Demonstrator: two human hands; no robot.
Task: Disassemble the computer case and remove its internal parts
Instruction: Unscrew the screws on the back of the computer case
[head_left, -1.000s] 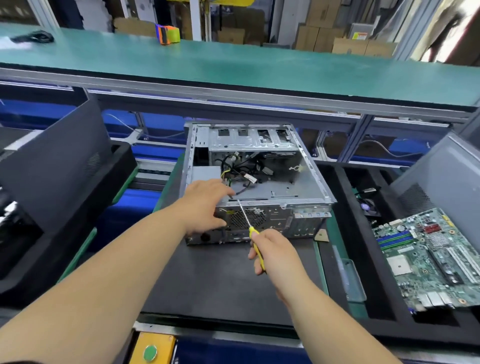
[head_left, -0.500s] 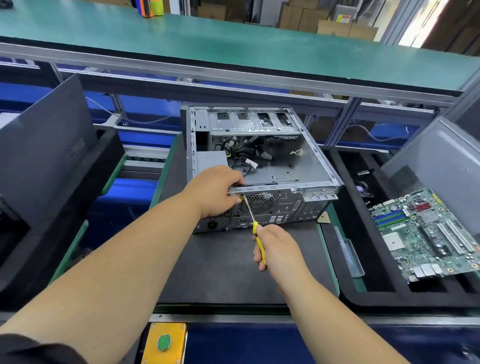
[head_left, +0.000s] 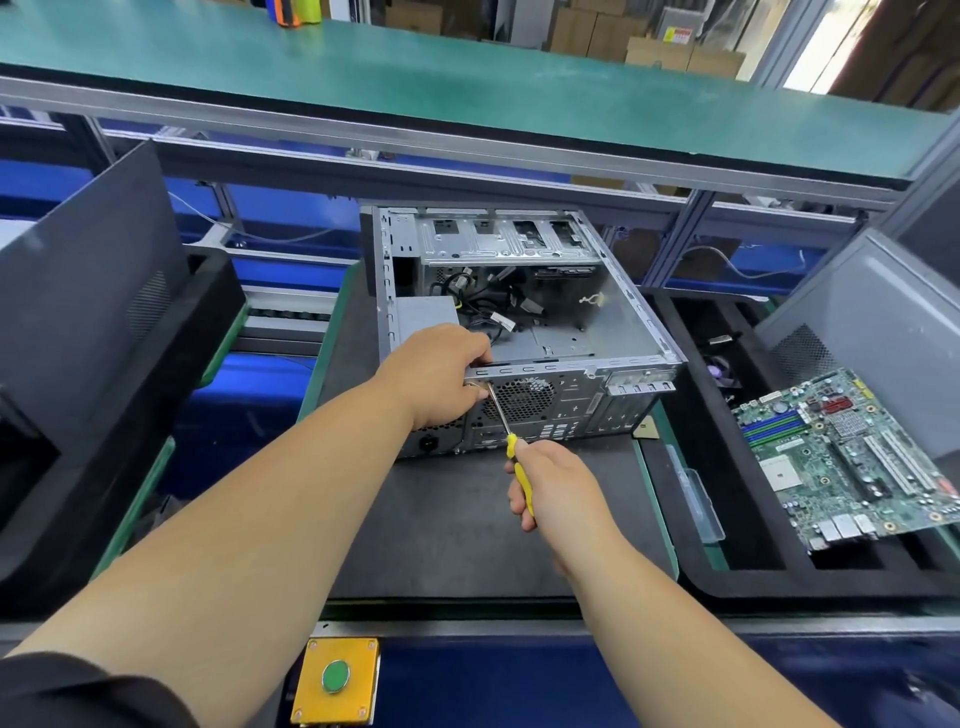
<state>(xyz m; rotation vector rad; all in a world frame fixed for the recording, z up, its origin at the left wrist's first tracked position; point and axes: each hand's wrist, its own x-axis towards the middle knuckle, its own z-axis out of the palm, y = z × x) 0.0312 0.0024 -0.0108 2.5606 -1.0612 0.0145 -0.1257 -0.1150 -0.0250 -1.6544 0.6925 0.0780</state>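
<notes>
An open metal computer case lies on its side on a dark mat, rear panel facing me, with loose cables and a grey power supply inside. My left hand grips the case's near top edge at the left of the rear panel, fingers curled over the rim. My right hand holds a yellow-handled screwdriver. Its shaft points up and left, and the tip sits at the rear panel right by my left fingers.
A removed green motherboard leans in the black foam tray at the right. A dark side panel stands at the left, a grey panel at the right. A green shelf runs overhead behind. A yellow box with a green button sits at the near edge.
My left hand moved from the case's rear face up onto its top rim and curled over it. The screwdriver tip closed in on the rear panel beside those fingers.
</notes>
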